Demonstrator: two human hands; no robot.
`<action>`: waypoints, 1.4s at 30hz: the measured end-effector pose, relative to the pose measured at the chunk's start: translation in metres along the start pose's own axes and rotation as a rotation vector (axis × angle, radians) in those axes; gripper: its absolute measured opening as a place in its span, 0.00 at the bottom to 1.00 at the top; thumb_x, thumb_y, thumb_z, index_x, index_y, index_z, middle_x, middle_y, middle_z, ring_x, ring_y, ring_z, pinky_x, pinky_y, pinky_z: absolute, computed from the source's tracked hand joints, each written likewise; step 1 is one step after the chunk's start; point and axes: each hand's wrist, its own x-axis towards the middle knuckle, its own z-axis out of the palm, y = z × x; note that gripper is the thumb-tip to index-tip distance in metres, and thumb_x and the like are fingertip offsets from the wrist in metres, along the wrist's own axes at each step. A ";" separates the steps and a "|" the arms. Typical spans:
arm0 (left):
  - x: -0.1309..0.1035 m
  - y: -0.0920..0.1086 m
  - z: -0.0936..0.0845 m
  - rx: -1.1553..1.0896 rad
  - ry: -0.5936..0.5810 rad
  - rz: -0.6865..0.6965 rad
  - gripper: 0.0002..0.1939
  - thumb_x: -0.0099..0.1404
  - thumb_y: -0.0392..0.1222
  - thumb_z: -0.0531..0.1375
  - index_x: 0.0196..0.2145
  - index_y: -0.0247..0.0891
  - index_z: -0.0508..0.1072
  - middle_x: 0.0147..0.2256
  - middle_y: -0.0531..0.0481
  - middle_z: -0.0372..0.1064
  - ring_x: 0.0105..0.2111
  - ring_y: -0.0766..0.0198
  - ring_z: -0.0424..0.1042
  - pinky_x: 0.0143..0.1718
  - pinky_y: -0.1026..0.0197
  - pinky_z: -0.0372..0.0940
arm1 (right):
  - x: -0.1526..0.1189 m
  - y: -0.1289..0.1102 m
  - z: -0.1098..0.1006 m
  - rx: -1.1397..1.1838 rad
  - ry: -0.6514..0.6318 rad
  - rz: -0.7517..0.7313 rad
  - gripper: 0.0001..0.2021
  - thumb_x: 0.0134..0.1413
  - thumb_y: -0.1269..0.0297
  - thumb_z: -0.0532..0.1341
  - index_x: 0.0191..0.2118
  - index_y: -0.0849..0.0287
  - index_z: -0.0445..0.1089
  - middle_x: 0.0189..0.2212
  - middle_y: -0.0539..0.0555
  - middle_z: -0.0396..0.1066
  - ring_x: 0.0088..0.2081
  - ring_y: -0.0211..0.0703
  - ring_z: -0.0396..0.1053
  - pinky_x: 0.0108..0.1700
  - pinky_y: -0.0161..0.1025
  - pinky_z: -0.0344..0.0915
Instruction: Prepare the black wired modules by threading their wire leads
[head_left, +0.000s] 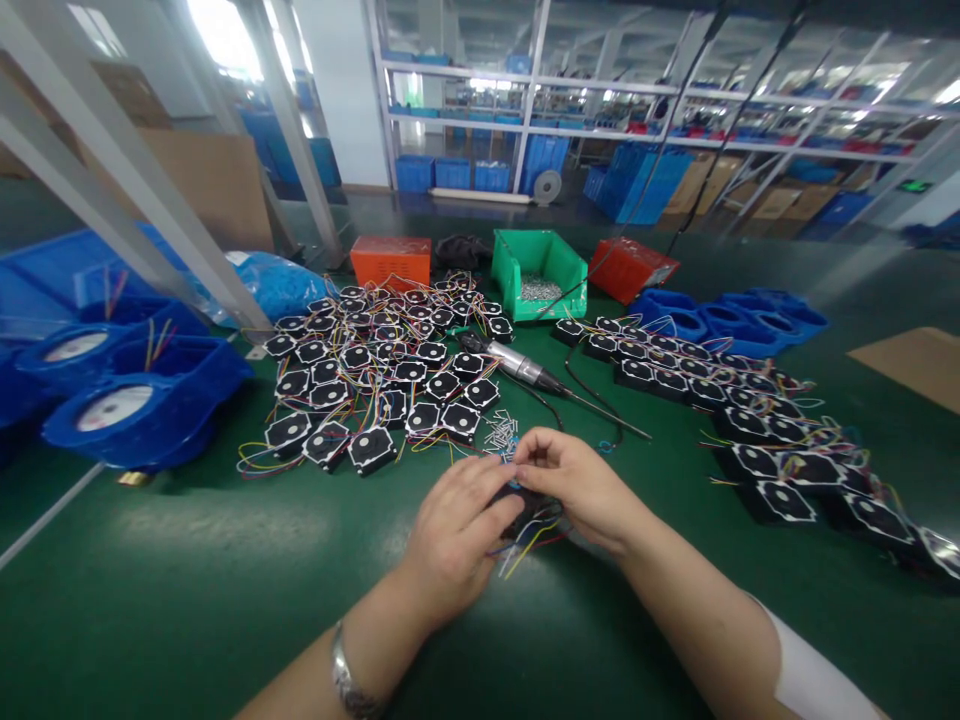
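My left hand point(457, 525), with a metal bangle at the wrist, is closed around a small black motor unit point(531, 508) whose coloured wires trail toward me. The fingers cover much of it. At its upper side, the fingertips of my right hand point(574, 482) are pinched together; whatever they hold is too small to make out. Just beyond the fingers lies a loose pile of silver screws point(501, 434). Farther off, an electric screwdriver point(525, 368) with a long bit rests on the green table point(247, 620), pointing right.
Many black motor units point(371, 448) with wires crowd the left; more stand in rows point(784, 500) at right. A green bin point(540, 275) of small metal parts sits between orange boxes point(390, 262). Blue housings point(150, 400) stand at far left, others point(735, 318) at back right.
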 end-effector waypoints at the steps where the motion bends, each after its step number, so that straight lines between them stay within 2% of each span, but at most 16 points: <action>1: 0.000 0.000 0.001 -0.017 -0.016 -0.001 0.16 0.55 0.29 0.51 0.42 0.36 0.64 0.48 0.40 0.62 0.52 0.57 0.56 0.52 0.48 0.53 | 0.000 0.000 0.001 0.014 -0.005 0.002 0.11 0.35 0.66 0.61 0.28 0.64 0.61 0.24 0.48 0.61 0.27 0.33 0.58 0.29 0.30 0.55; 3: 0.000 0.001 0.002 -0.053 -0.019 -0.035 0.16 0.55 0.29 0.50 0.42 0.36 0.63 0.46 0.42 0.65 0.51 0.58 0.58 0.53 0.48 0.52 | 0.001 -0.001 0.002 0.007 -0.001 -0.003 0.11 0.37 0.65 0.61 0.29 0.64 0.62 0.25 0.49 0.61 0.27 0.33 0.59 0.29 0.30 0.56; 5: -0.001 0.000 0.002 -0.109 0.027 -0.133 0.15 0.55 0.30 0.51 0.42 0.36 0.63 0.45 0.43 0.66 0.49 0.59 0.61 0.51 0.50 0.54 | 0.005 -0.001 -0.002 -0.033 0.048 -0.033 0.11 0.39 0.63 0.60 0.30 0.64 0.62 0.25 0.49 0.62 0.27 0.34 0.59 0.30 0.31 0.56; 7: -0.002 -0.001 0.001 -0.185 0.097 -0.322 0.14 0.55 0.34 0.55 0.42 0.37 0.63 0.42 0.44 0.67 0.45 0.59 0.64 0.47 0.53 0.59 | 0.010 0.000 -0.010 -0.096 0.161 -0.102 0.12 0.41 0.62 0.59 0.32 0.64 0.62 0.25 0.49 0.62 0.27 0.34 0.60 0.31 0.32 0.57; 10: -0.001 -0.005 -0.004 -0.336 0.240 -0.716 0.15 0.54 0.41 0.59 0.40 0.38 0.64 0.37 0.47 0.68 0.36 0.61 0.68 0.38 0.58 0.64 | 0.019 0.005 -0.023 -0.308 0.312 -0.158 0.08 0.43 0.66 0.57 0.33 0.63 0.61 0.25 0.49 0.62 0.27 0.35 0.61 0.31 0.32 0.59; 12: 0.002 -0.009 -0.006 -0.484 0.395 -0.883 0.15 0.52 0.43 0.60 0.38 0.37 0.65 0.34 0.49 0.68 0.33 0.64 0.68 0.37 0.60 0.63 | 0.023 0.009 -0.028 -0.615 0.273 -0.112 0.05 0.44 0.73 0.56 0.31 0.62 0.62 0.25 0.49 0.63 0.28 0.36 0.62 0.31 0.32 0.59; 15: 0.005 -0.018 -0.006 -0.767 0.588 -0.949 0.15 0.51 0.42 0.62 0.36 0.36 0.65 0.33 0.51 0.68 0.35 0.67 0.67 0.40 0.63 0.61 | 0.021 0.015 -0.026 -1.160 0.087 -0.035 0.04 0.44 0.76 0.57 0.26 0.61 0.64 0.25 0.50 0.64 0.29 0.39 0.63 0.31 0.33 0.57; 17: 0.007 -0.022 -0.004 -0.925 0.643 -0.979 0.14 0.50 0.40 0.62 0.35 0.36 0.65 0.33 0.53 0.68 0.35 0.69 0.67 0.41 0.65 0.60 | 0.019 0.020 -0.022 -1.388 0.045 -0.041 0.03 0.45 0.74 0.59 0.25 0.61 0.65 0.26 0.52 0.65 0.30 0.42 0.63 0.31 0.35 0.57; 20: 0.009 -0.024 -0.002 -1.112 0.646 -1.043 0.13 0.50 0.39 0.62 0.34 0.35 0.66 0.33 0.53 0.68 0.35 0.70 0.66 0.40 0.67 0.59 | 0.019 0.026 -0.020 -1.503 0.069 -0.097 0.02 0.48 0.73 0.59 0.27 0.63 0.65 0.28 0.56 0.65 0.31 0.45 0.63 0.33 0.36 0.57; 23: 0.011 -0.020 -0.003 -1.285 0.582 -1.119 0.12 0.51 0.40 0.62 0.34 0.35 0.67 0.32 0.53 0.68 0.32 0.70 0.66 0.37 0.66 0.61 | 0.021 0.029 -0.021 -1.502 0.040 -0.127 0.06 0.47 0.79 0.55 0.25 0.64 0.63 0.26 0.56 0.64 0.30 0.43 0.62 0.32 0.35 0.56; 26: 0.013 -0.014 -0.003 -1.341 0.539 -1.174 0.11 0.50 0.41 0.62 0.32 0.34 0.69 0.29 0.53 0.68 0.29 0.70 0.66 0.34 0.66 0.62 | 0.022 0.028 -0.020 -1.463 0.022 -0.153 0.08 0.46 0.83 0.53 0.24 0.64 0.61 0.25 0.54 0.63 0.29 0.41 0.61 0.31 0.33 0.55; 28: 0.014 -0.011 -0.003 -1.354 0.533 -1.197 0.10 0.50 0.41 0.63 0.30 0.33 0.69 0.28 0.53 0.69 0.29 0.70 0.66 0.33 0.66 0.62 | 0.020 0.026 -0.016 -1.301 0.043 -0.202 0.08 0.48 0.83 0.53 0.25 0.63 0.60 0.25 0.52 0.62 0.28 0.38 0.60 0.29 0.32 0.55; 31: 0.013 -0.009 -0.002 -1.422 0.525 -1.249 0.09 0.50 0.41 0.62 0.28 0.32 0.69 0.26 0.52 0.69 0.27 0.69 0.66 0.30 0.66 0.63 | 0.014 0.021 -0.007 -0.939 0.121 -0.313 0.06 0.49 0.79 0.57 0.27 0.62 0.61 0.24 0.48 0.62 0.27 0.35 0.61 0.29 0.30 0.56; 35: 0.010 -0.011 0.000 -1.513 0.545 -1.330 0.09 0.51 0.40 0.61 0.30 0.33 0.69 0.29 0.50 0.69 0.28 0.67 0.67 0.30 0.63 0.64 | 0.004 0.015 0.005 -0.677 0.173 -0.548 0.05 0.49 0.76 0.58 0.28 0.61 0.67 0.26 0.48 0.65 0.30 0.34 0.63 0.33 0.30 0.59; 38: 0.010 -0.010 0.000 -1.532 0.529 -1.356 0.09 0.52 0.40 0.60 0.31 0.32 0.68 0.30 0.47 0.70 0.29 0.63 0.69 0.32 0.60 0.65 | -0.001 0.015 0.009 -0.633 0.147 -0.695 0.06 0.51 0.75 0.55 0.32 0.61 0.69 0.29 0.50 0.65 0.32 0.34 0.64 0.34 0.30 0.60; 42: 0.011 -0.009 0.001 -1.519 0.500 -1.350 0.10 0.53 0.40 0.60 0.32 0.32 0.67 0.30 0.46 0.70 0.29 0.63 0.70 0.31 0.60 0.65 | -0.003 0.019 0.014 -0.637 0.176 -0.717 0.06 0.51 0.75 0.56 0.32 0.61 0.69 0.29 0.51 0.66 0.32 0.35 0.64 0.35 0.31 0.61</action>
